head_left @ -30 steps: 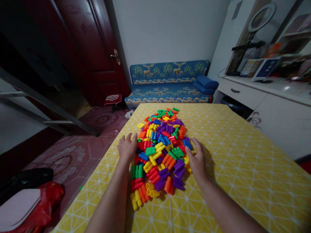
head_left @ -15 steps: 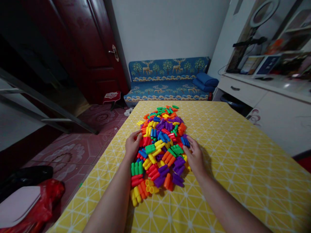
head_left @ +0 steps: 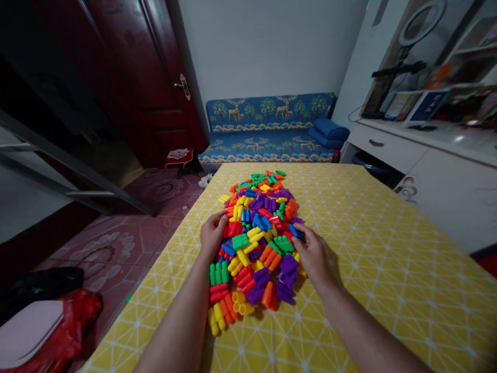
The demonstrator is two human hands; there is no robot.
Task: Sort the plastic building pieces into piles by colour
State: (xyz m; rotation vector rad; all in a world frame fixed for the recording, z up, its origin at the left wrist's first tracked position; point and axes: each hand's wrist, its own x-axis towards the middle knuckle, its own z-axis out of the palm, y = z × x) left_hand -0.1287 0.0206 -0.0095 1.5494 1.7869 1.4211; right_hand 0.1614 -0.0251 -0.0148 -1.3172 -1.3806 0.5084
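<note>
A heap of plastic building blocks (head_left: 256, 234) in red, yellow, green, blue, orange and purple lies on the yellow-patterned tablecloth (head_left: 373, 259). My left hand (head_left: 212, 237) rests against the heap's left side, thumb and index finger apart beside red and orange blocks; its other fingers are partly hidden. At the right side, my right hand (head_left: 312, 253) has its fingers spread around the edge of the heap. A blue block (head_left: 293, 230) sits between its thumb and fingertips, touched but seemingly not lifted. Close to my left forearm lie a green block (head_left: 219, 273) and a yellow block (head_left: 216, 318).
Beyond the table stands a blue patterned sofa (head_left: 267, 129). A white cabinet (head_left: 423, 171) runs along the right. On the left are a dark red door (head_left: 155, 98), a small stool (head_left: 180, 156), a metal ladder frame (head_left: 97, 178) and a red plastic bag (head_left: 83, 316) on the floor.
My right hand has shifted slightly at the heap's right edge, and the blue and purple blocks beside it have moved a little. My left hand stays nearly in place.
</note>
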